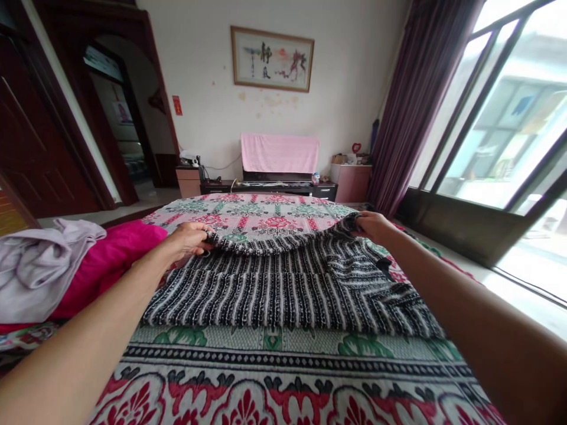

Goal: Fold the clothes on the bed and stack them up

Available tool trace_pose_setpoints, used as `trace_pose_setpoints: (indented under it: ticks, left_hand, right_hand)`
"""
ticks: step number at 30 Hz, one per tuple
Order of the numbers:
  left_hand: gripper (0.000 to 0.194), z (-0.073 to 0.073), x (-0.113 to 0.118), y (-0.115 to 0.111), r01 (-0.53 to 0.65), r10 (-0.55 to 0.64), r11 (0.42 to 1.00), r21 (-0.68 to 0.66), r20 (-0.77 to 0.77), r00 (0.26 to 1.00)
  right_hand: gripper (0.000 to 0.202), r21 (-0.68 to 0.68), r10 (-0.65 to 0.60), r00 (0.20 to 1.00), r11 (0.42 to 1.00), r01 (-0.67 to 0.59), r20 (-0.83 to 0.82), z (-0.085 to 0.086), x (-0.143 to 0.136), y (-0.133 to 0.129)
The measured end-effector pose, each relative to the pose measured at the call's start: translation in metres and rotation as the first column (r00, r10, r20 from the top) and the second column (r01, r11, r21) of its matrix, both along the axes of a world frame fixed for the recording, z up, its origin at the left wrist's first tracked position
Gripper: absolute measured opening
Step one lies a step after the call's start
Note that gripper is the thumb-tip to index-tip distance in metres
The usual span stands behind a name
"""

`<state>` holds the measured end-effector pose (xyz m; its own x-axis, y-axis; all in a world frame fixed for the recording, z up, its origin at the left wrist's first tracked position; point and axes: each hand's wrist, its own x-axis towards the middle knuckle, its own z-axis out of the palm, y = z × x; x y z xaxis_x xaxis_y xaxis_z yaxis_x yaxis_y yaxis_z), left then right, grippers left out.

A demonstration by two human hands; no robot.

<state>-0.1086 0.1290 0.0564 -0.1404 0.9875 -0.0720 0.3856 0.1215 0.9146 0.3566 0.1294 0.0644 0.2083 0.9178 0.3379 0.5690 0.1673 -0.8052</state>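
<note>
A black and white striped knit garment [274,289] lies across a patterned cloth [248,378] in front of me. My left hand [189,241] pinches the garment's far edge at its left end. At the right end of that same edge, my right hand [371,227] grips the knit between thumb and fingers. Between the two hands the edge is lifted and sags in the middle. The near part of the garment rests flat, with its stripes running toward me, and some folds show at the right.
Bright pink cloth [115,260] and a light grey cloth [39,260] are heaped at the left. Beyond the patterned surface stands a low black cabinet [266,189] with a pink cloth [280,154] over something on it. A purple curtain [420,88] hangs by the window at right.
</note>
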Motion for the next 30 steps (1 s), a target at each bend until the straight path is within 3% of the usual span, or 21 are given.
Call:
trace_pose_setpoints:
  ticks: [4,7,10,15,17,21,24,27,30]
  left_hand:
    - [0.042,-0.012,-0.003,0.018,-0.092,0.096,0.977,0.193,-0.011,0.995]
    - [0.042,-0.029,-0.014,0.018,-0.046,0.061,0.975,0.216,-0.060,0.996]
    - [0.038,-0.040,-0.023,0.006,-0.011,0.036,0.980,0.197,-0.123,0.992]
    - [0.043,-0.036,-0.030,-0.009,-0.044,0.061,0.986,0.163,-0.101,0.993]
    - [0.041,-0.036,-0.034,-0.009,-0.021,0.058,0.985,0.171,-0.215,0.975]
    - [0.031,-0.044,-0.046,-0.002,0.166,-0.012,0.964,0.209,-0.588,0.809]
    - [0.039,-0.050,-0.053,0.003,0.151,0.055,0.958,0.243,-0.674,0.736]
    - [0.058,-0.049,-0.058,0.004,0.094,0.085,0.967,0.235,-0.652,0.754]
    - [0.071,-0.044,-0.061,0.000,0.124,-0.010,0.983,0.137,-0.631,0.776]
  right_hand:
    - [0.026,0.031,-0.048,0.994,0.998,0.051,-0.097,0.009,-0.011,0.005]
    - [0.024,0.011,0.003,1.000,1.000,-0.003,-0.012,-0.006,0.002,-0.011]
    - [0.020,-0.121,0.043,0.983,0.992,-0.021,0.181,-0.028,0.022,-0.032]
    - [0.027,-0.146,-0.022,0.988,0.988,0.045,0.152,-0.038,0.035,-0.053]
    - [0.028,-0.150,0.017,0.989,0.989,0.006,0.150,-0.035,0.037,-0.056]
    - [0.027,-0.272,0.179,0.925,0.958,-0.087,0.336,-0.033,0.041,-0.058]
    - [0.028,-0.333,0.288,0.859,0.931,-0.149,0.423,-0.037,0.043,-0.058]
    - [0.029,-0.352,0.307,0.849,0.923,-0.156,0.429,-0.039,0.042,-0.058]
    - [0.032,-0.368,0.307,0.856,0.918,-0.149,0.417,-0.038,0.041,-0.058]
